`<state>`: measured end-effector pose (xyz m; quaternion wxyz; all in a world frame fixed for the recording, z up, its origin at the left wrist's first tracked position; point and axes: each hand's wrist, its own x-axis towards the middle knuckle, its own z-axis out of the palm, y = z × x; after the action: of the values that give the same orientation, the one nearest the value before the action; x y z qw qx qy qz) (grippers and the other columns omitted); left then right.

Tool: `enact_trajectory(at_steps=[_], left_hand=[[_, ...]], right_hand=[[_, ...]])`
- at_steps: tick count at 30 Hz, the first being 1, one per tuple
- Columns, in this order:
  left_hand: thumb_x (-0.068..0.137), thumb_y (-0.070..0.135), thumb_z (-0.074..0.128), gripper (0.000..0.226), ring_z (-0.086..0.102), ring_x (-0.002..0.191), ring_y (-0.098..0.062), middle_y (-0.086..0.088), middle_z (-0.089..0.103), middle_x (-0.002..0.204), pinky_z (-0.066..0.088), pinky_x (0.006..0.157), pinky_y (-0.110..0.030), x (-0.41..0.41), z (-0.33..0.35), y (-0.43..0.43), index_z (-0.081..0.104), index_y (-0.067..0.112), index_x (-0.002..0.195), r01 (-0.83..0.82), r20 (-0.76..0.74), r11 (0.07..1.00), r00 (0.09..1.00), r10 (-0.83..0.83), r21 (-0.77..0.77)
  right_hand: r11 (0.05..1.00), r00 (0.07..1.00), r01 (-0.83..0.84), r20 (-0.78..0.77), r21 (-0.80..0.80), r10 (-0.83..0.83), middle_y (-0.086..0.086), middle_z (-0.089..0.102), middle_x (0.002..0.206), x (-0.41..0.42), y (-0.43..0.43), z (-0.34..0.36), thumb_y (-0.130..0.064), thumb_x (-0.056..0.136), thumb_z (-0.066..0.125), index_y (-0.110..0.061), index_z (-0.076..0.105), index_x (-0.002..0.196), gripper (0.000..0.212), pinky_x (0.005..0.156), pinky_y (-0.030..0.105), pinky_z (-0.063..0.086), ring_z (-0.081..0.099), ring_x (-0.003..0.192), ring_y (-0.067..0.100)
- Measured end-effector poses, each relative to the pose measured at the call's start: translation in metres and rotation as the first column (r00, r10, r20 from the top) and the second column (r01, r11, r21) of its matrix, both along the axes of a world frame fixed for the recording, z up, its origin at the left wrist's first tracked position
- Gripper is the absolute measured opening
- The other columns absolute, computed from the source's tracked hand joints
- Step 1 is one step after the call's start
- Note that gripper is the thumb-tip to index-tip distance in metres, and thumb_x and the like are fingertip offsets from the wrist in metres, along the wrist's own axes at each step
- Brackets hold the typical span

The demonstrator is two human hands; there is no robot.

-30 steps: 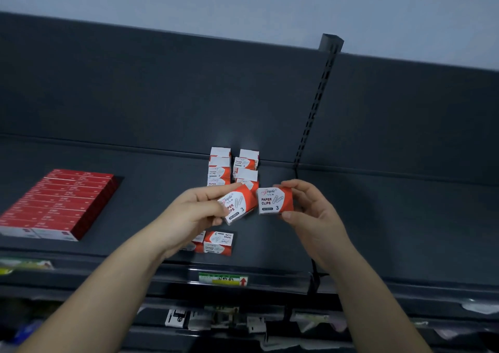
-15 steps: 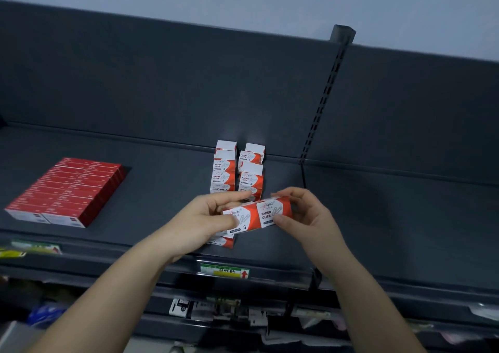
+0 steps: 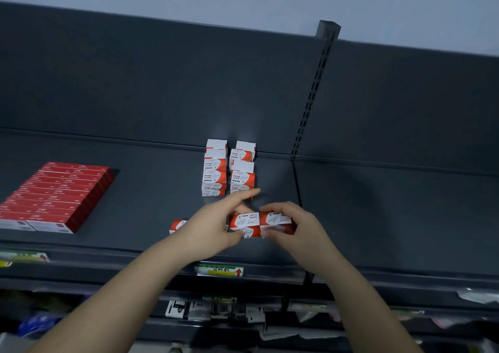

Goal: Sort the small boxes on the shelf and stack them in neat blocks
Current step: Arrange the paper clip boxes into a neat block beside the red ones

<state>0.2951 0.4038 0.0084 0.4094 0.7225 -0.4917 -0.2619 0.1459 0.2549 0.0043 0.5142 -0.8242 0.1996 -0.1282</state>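
Orange-white paper-clip boxes [image 3: 244,221] were apart a second ago; now we've butted them together, low over the shelf [image 3: 140,223] front. Left hand [image 3: 213,224] and right hand [image 3: 301,227] each pinch one. Block forming; stacks [image 3: 214,176] behind await it.

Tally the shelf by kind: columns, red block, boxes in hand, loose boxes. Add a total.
Back columns of paper clip boxes: 2
Block of flat red boxes: 1
Held paper clip boxes, between left hand and right hand: 2
Loose box visible behind left hand: 1 (others may be hidden)
Total: 6
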Motion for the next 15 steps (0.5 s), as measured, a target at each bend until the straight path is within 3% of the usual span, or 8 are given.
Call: enact_trajectory(at_steps=[7, 9, 12, 15], left_hand=[[0.087, 0.018, 0.065, 0.084, 0.051, 0.107, -0.015, 0.023, 0.062, 0.110, 0.037, 0.107, -0.038, 0.003, -0.030, -0.009, 0.017, 0.060, 0.141, 0.055, 0.308, 0.978, 0.944, -0.116, 0.201], [0.089, 0.019, 0.063, 0.080, 0.050, 0.099, -0.016, 0.017, 0.063, 0.098, 0.031, 0.110, -0.037, 0.004, -0.035, -0.011, 0.018, 0.056, 0.143, 0.039, 0.362, 0.971, 0.924, -0.126, 0.237], [0.091, 0.019, 0.061, 0.070, 0.048, 0.093, -0.016, 0.022, 0.050, 0.076, 0.026, 0.109, -0.030, 0.003, -0.034, -0.012, 0.027, 0.049, 0.144, 0.020, 0.406, 0.974, 0.907, -0.112, 0.225], [0.091, 0.028, 0.064, 0.066, 0.040, 0.100, -0.014, 0.030, 0.050, 0.089, 0.020, 0.101, -0.022, 0.003, -0.030, -0.007, 0.030, 0.049, 0.144, 0.015, 0.397, 0.975, 0.912, -0.103, 0.219]], right_hand=[[0.997, 0.996, 0.021, -0.089, -0.081, -0.028, -0.017, 0.063, 0.104, -0.003, 0.000, -0.029, -0.017, 0.081, 0.077, -0.040, 0.065, 0.102, 0.034, 0.079, 0.013, 0.047, 0.059, 0.096, -0.003], [0.992, 0.994, 0.021, -0.108, -0.122, -0.035, -0.018, 0.063, 0.104, -0.002, 0.000, -0.036, -0.017, 0.080, 0.078, -0.041, 0.062, 0.101, 0.035, 0.081, 0.012, 0.045, 0.058, 0.097, -0.005], [0.984, 0.991, 0.028, -0.121, -0.174, -0.049, -0.019, 0.061, 0.105, 0.001, 0.000, -0.042, -0.018, 0.081, 0.077, -0.036, 0.062, 0.104, 0.033, 0.081, 0.009, 0.043, 0.056, 0.098, -0.006], [0.982, 0.990, 0.017, -0.132, -0.189, -0.042, -0.020, 0.060, 0.108, 0.001, 0.000, -0.045, -0.020, 0.082, 0.076, -0.036, 0.061, 0.109, 0.034, 0.085, 0.012, 0.045, 0.056, 0.100, -0.006]])
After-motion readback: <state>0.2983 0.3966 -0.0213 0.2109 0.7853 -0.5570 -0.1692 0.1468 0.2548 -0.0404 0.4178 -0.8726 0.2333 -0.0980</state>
